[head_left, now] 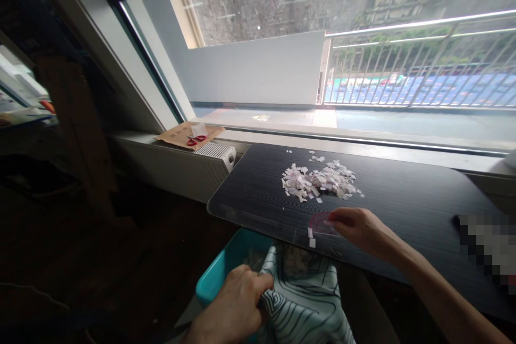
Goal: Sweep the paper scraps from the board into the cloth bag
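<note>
My left hand (245, 296) is closed on the edge of a pale green cloth (308, 301) with dark curved lines, just below the table's front edge. Above the tabletop, the fingers of my right hand (358, 228) are pinched together at a thin, see-through piece with pinkish-red curved lines (320, 221). Its exact kind is unclear. Two small white paper pieces (312, 242) lie beside it near the edge. Farther back, small pale paper scraps (322, 178) form a loose pile. Pale bits, partly hidden, show in the cloth's opening under the table edge.
A turquoise bin (217, 274) stands under the front edge of the black table (403, 188). Red-handled scissors (196, 140) rest on a brown envelope (173, 136) by the window, above a white radiator (220, 156). A blurred-out object (487, 247) lies at right.
</note>
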{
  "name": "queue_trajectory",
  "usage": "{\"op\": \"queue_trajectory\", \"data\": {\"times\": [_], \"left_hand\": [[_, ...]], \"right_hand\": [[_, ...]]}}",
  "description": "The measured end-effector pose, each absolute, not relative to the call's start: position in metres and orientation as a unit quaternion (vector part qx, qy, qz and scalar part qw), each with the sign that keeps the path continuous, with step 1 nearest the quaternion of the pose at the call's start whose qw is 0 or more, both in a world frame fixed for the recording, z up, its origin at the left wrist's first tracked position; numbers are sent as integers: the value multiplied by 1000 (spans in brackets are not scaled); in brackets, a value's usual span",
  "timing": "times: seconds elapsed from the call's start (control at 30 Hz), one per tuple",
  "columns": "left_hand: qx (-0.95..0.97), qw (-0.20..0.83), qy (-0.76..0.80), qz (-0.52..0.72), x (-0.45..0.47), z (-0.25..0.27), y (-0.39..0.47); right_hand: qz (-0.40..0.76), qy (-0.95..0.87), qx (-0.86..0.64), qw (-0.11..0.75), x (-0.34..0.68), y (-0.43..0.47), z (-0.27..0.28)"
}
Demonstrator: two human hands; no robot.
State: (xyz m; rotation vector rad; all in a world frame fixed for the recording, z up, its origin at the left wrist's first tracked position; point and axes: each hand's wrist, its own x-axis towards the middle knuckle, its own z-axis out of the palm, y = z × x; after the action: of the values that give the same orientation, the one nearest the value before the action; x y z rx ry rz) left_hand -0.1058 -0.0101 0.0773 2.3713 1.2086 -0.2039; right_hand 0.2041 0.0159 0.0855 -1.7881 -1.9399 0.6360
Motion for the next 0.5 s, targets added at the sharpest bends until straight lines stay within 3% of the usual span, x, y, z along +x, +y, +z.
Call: {"op": "queue_trajectory", "data": {"times": [0.33,0.5], "left_hand": [[870,234,429,-65,-100,82,-12],[873,231,424,-65,-98,83,-12]], "right_hand": [[302,-680,-610,270,203,0,79],[285,-662,-627,296,201,4,75]]}}
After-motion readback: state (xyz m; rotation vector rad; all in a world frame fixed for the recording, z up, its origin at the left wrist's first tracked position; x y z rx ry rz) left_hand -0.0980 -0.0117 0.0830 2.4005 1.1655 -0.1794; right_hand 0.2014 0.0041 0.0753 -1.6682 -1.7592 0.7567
